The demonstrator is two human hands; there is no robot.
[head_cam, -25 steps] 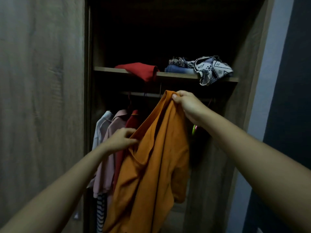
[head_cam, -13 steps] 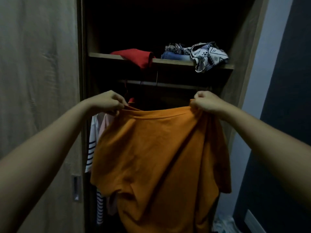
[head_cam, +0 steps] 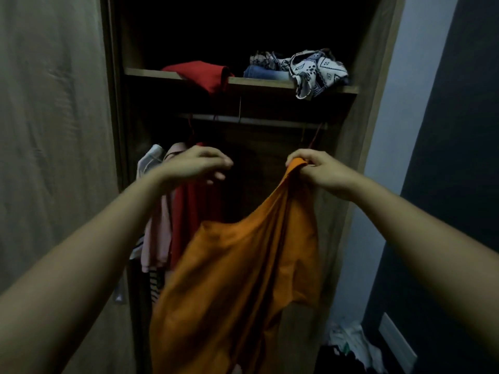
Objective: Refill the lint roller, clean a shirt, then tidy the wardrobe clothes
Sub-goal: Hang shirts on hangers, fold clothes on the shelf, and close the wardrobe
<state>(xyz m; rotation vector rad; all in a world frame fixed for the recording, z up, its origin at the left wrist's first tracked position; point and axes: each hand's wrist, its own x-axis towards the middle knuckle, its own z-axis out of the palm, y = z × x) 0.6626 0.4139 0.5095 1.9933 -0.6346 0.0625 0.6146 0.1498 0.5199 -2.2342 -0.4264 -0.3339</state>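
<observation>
The right hand [head_cam: 318, 171] pinches a bunched corner of the orange shirt [head_cam: 243, 265], which hangs from it before the open wardrobe [head_cam: 378, 63], while the left hand [head_cam: 199, 166], fingers loosely curled, holds nothing just in front of the hanging clothes [head_cam: 162, 225].

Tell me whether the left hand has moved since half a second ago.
Yes: the left hand shifted right, now directly below the folded red garment, off the orange shirt.

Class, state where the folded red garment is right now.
In the head view, the red garment lies on the left part of the wardrobe shelf, overhanging its front edge, left of the jeans.
</observation>
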